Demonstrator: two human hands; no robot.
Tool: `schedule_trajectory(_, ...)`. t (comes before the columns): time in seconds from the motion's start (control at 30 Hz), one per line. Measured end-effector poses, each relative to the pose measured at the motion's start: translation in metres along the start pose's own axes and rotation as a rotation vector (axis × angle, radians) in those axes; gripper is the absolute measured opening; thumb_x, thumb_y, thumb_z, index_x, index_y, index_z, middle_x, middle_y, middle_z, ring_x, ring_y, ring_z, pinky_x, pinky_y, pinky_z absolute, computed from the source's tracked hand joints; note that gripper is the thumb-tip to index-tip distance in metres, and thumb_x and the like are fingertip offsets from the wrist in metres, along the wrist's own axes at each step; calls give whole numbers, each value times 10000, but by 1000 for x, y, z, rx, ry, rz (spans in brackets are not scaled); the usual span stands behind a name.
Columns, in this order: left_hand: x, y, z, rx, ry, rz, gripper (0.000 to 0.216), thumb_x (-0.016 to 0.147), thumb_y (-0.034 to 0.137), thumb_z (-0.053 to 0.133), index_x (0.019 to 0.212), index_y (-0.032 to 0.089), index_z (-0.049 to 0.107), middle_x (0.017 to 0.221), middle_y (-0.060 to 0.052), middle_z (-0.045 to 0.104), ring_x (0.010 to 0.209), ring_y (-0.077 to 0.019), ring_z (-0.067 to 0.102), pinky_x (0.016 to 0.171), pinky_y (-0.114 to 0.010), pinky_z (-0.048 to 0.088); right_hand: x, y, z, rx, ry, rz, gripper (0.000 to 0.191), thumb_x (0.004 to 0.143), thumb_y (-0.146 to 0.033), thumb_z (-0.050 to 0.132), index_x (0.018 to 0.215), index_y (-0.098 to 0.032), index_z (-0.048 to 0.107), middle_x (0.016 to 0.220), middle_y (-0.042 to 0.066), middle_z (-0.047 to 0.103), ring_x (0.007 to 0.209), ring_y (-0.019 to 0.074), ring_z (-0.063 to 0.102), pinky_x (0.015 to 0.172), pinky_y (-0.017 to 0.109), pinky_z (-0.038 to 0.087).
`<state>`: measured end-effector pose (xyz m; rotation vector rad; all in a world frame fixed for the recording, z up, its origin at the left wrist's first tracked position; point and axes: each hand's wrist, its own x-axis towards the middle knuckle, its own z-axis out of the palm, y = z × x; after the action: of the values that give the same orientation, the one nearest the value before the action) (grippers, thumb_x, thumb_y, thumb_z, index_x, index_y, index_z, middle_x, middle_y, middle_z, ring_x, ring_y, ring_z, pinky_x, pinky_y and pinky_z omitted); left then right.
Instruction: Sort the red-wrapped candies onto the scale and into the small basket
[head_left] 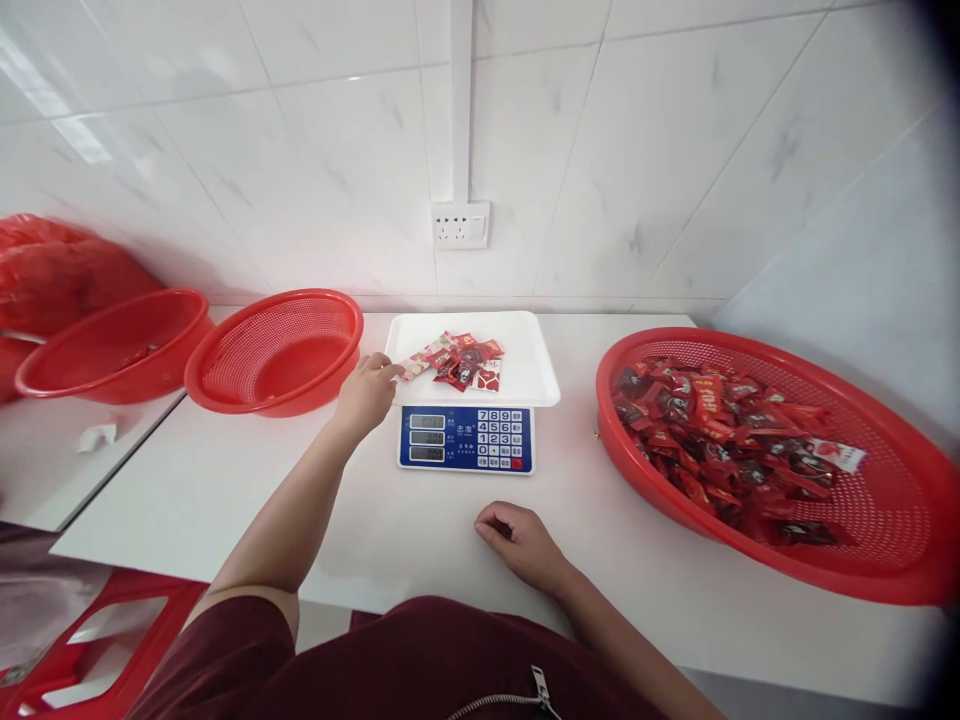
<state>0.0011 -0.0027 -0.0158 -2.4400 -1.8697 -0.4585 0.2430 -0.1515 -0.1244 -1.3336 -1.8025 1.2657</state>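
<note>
A blue digital scale (465, 438) with a white weighing tray (525, 380) stands at the middle of the white table. A small heap of wrapped candies (461, 362) lies on the tray. My left hand (365, 393) reaches to the tray's left edge, its fingers pinched on a pale wrapped candy (415, 366). My right hand (517, 541) rests on the table in front of the scale, fingers curled in loosely, nothing visible in it. A wide red mesh basket (885, 560) on the right holds several dark red wrapped candies (720, 430).
An empty red mesh basket (277, 350) sits just left of the scale, a red plastic basin (112, 345) farther left on a lower surface. Red plastic bags (52, 270) lie at far left. A wall socket (460, 225) is behind. A red stool (97, 640) stands below.
</note>
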Motion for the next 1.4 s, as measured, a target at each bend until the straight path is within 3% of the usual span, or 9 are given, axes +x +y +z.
schedule_trajectory(0.13, 12, 3, 4, 86, -50, 3, 301, 860, 190, 458, 976, 254, 728, 1077, -99, 610, 1033, -280, 537, 755, -372, 515, 0, 1, 0, -3, 1, -4, 171, 813, -282, 492, 740, -194, 619, 734, 20, 646, 678, 168, 568, 635, 280, 438)
schedule_trajectory(0.27, 14, 5, 9, 82, -4, 66, 293, 885, 194, 453, 945, 232, 738, 1053, -96, 625, 998, -265, 548, 786, -370, 501, 1, 2, -1, -1, -4, -10, 173, 814, -284, 489, 736, -194, 614, 733, 22, 645, 673, 167, 565, 631, 279, 438)
schedule_trajectory(0.47, 5, 14, 18, -84, 45, 171, 223, 885, 224, 507, 956, 230, 718, 1027, -73, 646, 960, -239, 560, 844, -375, 483, 0, 1, 0, -2, -8, -14, 167, 817, -277, 490, 741, -197, 616, 743, 22, 652, 681, 169, 574, 636, 280, 441)
schedule_trajectory(0.7, -12, 20, 18, -294, 105, 170, 161, 886, 256, 523, 938, 207, 667, 1040, -63, 651, 976, -212, 574, 858, -346, 475, 1, 1, 0, -4, -4, -6, 159, 807, -273, 504, 738, -198, 625, 739, 24, 661, 678, 173, 583, 631, 279, 449)
schedule_trajectory(0.87, -20, 17, 14, -315, 148, 115, 173, 894, 286, 510, 773, 205, 604, 834, -41, 653, 838, -188, 568, 727, -297, 461, 1, 0, -1, 1, -3, -5, 158, 806, -265, 500, 738, -196, 625, 753, 27, 669, 689, 173, 593, 638, 277, 452)
schedule_trajectory(1.13, -30, 15, 13, -354, 234, 84, 368, 911, 342, 472, 569, 207, 456, 559, 10, 492, 621, -149, 483, 582, -267, 376, 1, 0, 0, 0, 2, 4, 159, 803, -270, 503, 739, -194, 627, 741, 27, 666, 673, 172, 587, 621, 275, 449)
schedule_trajectory(1.27, -33, 13, 16, -374, 241, 41, 329, 914, 336, 467, 618, 205, 527, 603, -3, 550, 648, -155, 515, 606, -273, 405, 1, 0, 0, 2, -1, 6, 161, 804, -270, 500, 738, -194, 625, 748, 28, 666, 681, 172, 590, 625, 274, 450)
schedule_trajectory(1.4, -28, 9, 19, -336, 232, 52, 145, 881, 249, 513, 885, 211, 653, 855, -42, 656, 834, -190, 572, 737, -304, 462, 1, -1, 0, -1, 1, 1, 161, 803, -273, 500, 735, -194, 624, 745, 27, 664, 686, 175, 593, 634, 278, 450)
